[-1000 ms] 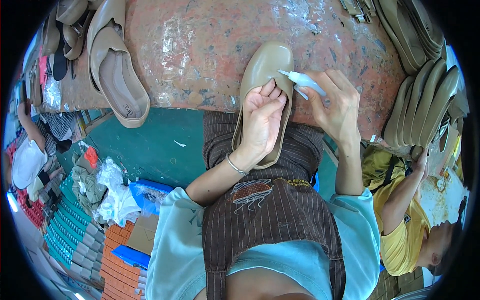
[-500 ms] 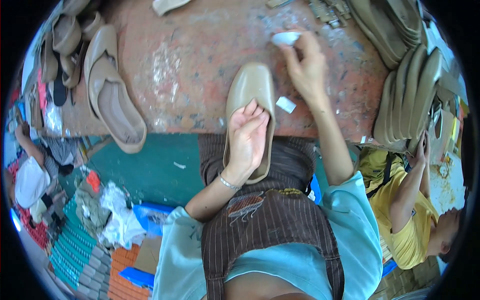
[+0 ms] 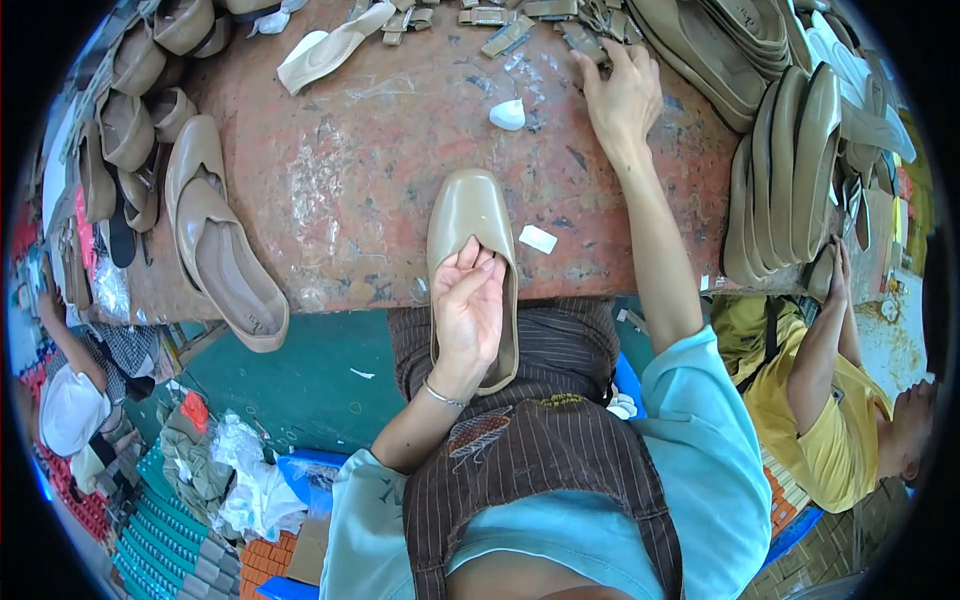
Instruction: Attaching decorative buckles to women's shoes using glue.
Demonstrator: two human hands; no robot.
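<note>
A tan slip-on shoe [image 3: 470, 215] lies with its toe on the worn red table [image 3: 340, 180] and its heel over my lap. My left hand [image 3: 468, 310] grips the shoe's opening, fingers inside. My right hand [image 3: 622, 95] is stretched far across the table, fingers spread flat on the surface beside several small tan strap pieces [image 3: 505, 28]. It holds nothing. A small white lump [image 3: 507, 115] lies to the left of that hand. A white scrap [image 3: 538, 239] rests next to the shoe.
A pair of tan shoes [image 3: 215, 240] lies at the table's left edge, with more shoes [image 3: 130, 130] beyond. Soles stand stacked on edge [image 3: 790, 170] at the right. A person in a yellow shirt [image 3: 840, 400] sits at the lower right. Rags and boxes [image 3: 210, 470] cover the floor at the left.
My right hand let go of the small white lump and reached farther up the table to the strap pieces. My left hand keeps holding the shoe, which slid slightly toward my lap.
</note>
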